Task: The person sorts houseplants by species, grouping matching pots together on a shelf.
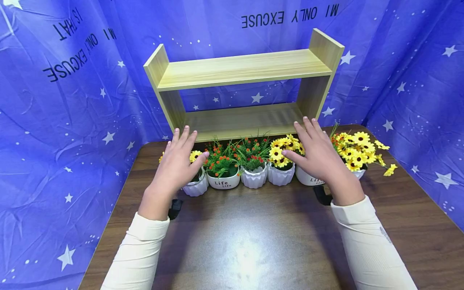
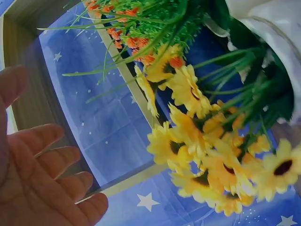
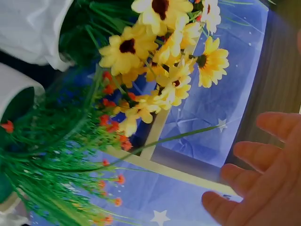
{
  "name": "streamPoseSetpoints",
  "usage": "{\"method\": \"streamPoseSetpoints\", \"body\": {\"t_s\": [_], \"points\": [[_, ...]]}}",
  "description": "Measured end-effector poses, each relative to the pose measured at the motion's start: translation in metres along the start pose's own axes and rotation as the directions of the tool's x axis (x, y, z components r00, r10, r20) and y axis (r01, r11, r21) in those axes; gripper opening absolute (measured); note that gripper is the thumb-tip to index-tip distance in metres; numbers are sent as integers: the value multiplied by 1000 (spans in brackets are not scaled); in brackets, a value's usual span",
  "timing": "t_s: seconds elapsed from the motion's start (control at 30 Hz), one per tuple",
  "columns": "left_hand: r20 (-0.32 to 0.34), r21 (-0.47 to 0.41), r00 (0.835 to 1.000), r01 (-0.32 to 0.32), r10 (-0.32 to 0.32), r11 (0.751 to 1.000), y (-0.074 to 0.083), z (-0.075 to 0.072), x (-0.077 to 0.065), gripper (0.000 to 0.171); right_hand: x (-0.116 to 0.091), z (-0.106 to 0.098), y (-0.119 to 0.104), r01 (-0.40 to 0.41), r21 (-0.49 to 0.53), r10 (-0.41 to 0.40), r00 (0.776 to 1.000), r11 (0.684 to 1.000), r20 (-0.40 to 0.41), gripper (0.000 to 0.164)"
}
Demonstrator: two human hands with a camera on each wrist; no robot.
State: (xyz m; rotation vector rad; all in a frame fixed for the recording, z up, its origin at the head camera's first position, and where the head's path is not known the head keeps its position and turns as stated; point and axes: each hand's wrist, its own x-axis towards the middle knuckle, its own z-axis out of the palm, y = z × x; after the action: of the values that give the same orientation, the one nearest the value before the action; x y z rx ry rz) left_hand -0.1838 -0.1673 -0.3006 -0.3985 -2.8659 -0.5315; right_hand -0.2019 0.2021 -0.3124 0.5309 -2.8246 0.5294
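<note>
Because the left hand (image 1: 175,166) and right hand (image 1: 319,155) hover empty, fingers outstretched, near the potted flowers (image 1: 253,178) lined up in front of the shelf (image 1: 246,69), a low sweep could topple one onto the counter (image 1: 206,225).

White glare bouncing off the wood-grain tabletop (image 1: 253,225), soft shadows either side; head view bright, fairly crisp, wrist views softer, smeary!

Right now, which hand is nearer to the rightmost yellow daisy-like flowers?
Right: the right hand is just left of the daisy-like flowers; the left hand, farther left.
</note>
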Motion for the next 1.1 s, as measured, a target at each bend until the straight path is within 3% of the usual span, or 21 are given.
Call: {"method": "streamPoseSetpoints", "body": {"t_s": [0.13, 0.23, 0.3, 0.43, 0.53, 0.6, 0.7, 0.8, 0.97, 1.1], "points": [[-68, -62, 997, -38, 33, 997, -6, -6, -1, 69, -11, 4, 1, 43, 92, -35, 995, 995, -92, 84], [-183, -107, 981, -90, 69, 990, -10, -12, 1, 62, -21, 9, 1, 50, 172, -23, 987, 984, -159, 80], [-278, -133, 957, -121, 80, 984, -14, -16, 4, 56, -27, 15, 0, 42, 222, 4, 979, 974, -202, 76], [-450, -173, 892, -135, 44, 976, -23, -25, 12, 46, -38, 29, -2, 27, 341, 77, 955, 940, -286, 67], [-517, -224, 855, -83, -46, 971, -28, -33, 19, 42, -45, 41, -3, 26, 443, 132, 938, 896, -322, 59], [-530, -266, 841, -43, -108, 963, -31, -37, 22, 42, -49, 48, -3, 23, 505, 172, 926, 863, -337, 54], [-513, -327, 839, 3, -180, 945, -35, -41, 26, 45, -54, 60, -2, 7, 589, 230, 917, 808, -327, 48], [-468, -379, 856, 31, -220, 925, -37, -44, 29, 49, -57, 72, -2, -25, 639, 261, 924, 769, -278, 47], [-392, -416, 884, 77, -255, 906, -39, -49, 38, 54, -61, 95, 0, -113, 641, 288, 941, 759, -176, 52], [-385, -432, 890, 62, -247, 900, -39, -50, 48, 51, -61, 111, 3, -189, 623, 342, 930, 759, -134, 56]]}}
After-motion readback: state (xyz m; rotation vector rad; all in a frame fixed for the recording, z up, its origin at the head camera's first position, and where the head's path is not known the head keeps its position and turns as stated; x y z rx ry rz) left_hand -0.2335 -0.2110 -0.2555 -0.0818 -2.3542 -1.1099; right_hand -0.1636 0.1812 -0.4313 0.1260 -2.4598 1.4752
